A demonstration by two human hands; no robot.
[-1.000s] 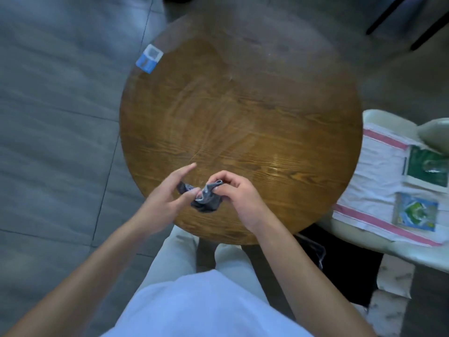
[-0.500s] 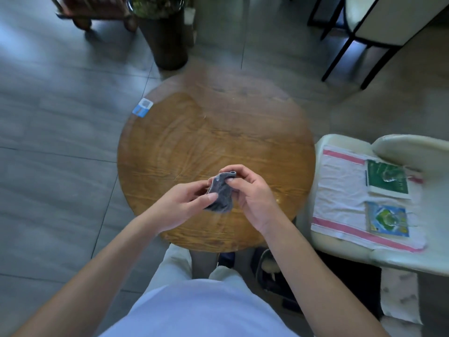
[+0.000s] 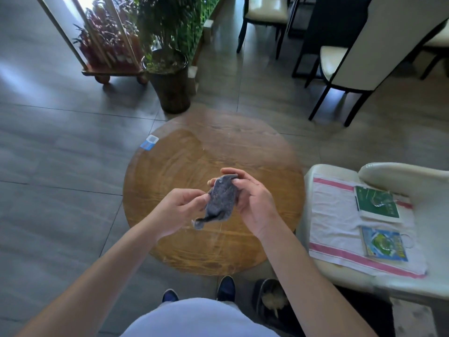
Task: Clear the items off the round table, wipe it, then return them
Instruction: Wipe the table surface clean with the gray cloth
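While above round table, cloth btwn both hands' fingers.

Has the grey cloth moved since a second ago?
Yes. The grey cloth, held by both hands, has shifted from near the round table's near edge toward its middle, judged against the wood grain.

Lighting was soft daylight, brightest at the far left, where a pale sheen lay on the floor. The far part of the table carried a milky glare that washed out the wood grain. Shadows were faint and diffuse. Wide-angle distortion bent the chairs at the far right. The whole picture was slightly soft, with the near forearms and the plant least sharp.
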